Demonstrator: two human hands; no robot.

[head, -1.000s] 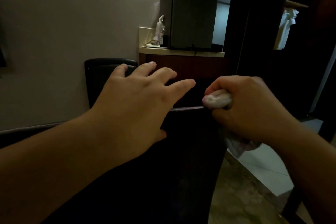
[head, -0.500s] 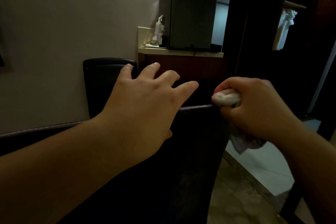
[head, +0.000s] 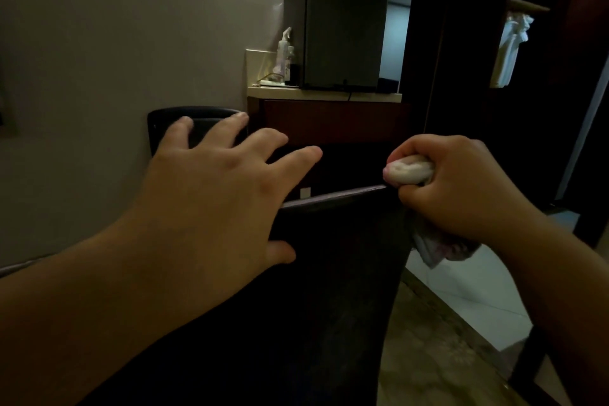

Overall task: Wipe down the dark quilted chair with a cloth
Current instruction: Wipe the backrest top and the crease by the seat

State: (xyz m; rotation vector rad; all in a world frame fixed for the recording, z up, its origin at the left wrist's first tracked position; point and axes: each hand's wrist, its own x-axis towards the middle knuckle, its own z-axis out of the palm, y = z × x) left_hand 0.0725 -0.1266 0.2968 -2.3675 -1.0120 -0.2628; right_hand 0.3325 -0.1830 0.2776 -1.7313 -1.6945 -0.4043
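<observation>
Reaching over the dark chair back (head: 329, 273) in front of you, your left hand (head: 211, 194) lies with its 4 fingers spread and nearly straight, palm down at the top edge of that back, thumb tucked against its near face — it holds nothing. Your right hand (head: 458, 188) is at the right end of the same top edge, fingers curled tight round a pale cloth (head: 408, 170); a wad of it bulges out at the corner of the chair back, and a loose tail hangs below your fist, just right of the back's side edge. Beyond the chair back, to its left, a 2nd dark chair (head: 197, 119) stands against the wall. Farther off, behind the chair back, a cabinet (head: 329, 119) carries a small dark fridge (head: 339, 30) with a spray bottle (head: 283, 49) just left of it — and right of that, pale garments (head: 510, 46) hang in a wardrobe.
</observation>
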